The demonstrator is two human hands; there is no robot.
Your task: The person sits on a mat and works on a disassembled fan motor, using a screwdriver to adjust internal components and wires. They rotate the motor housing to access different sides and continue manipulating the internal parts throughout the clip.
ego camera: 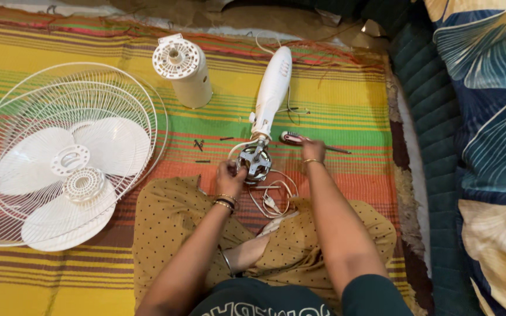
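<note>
Metal shows bare at the middle of the striped woven mat (pixel 335 99): the round silver fan motor (pixel 256 164) lies uncovered just in front of the person's crossed legs, joined at its twelve o'clock side to the long white plastic neck housing (pixel 272 90). The left hand (pixel 229 175) sits at the motor's nine o'clock, its grip closed on the motor's edge. The right hand (pixel 313 150), at the motor's three o'clock, has its fingers together around a screwdriver with a red-and-white handle (pixel 293 138); the shaft points away toward three o'clock.

Judging by how things lie, the stripping-down looks well along. The white wire guard grilles (pixel 60 99) and the white plastic blade set (pixel 68 181) lie stacked well apart at nine o'clock, already off. A white cylindrical motor cover (pixel 185 70) stands upright at eleven o'clock, also off. Several small dark screws (pixel 199 144) lie loose on the mat between cover and motor. White wires (pixel 270 196) trail from the motor toward six o'clock. What seems left is work on the motor itself, which remains attached to the neck.
</note>
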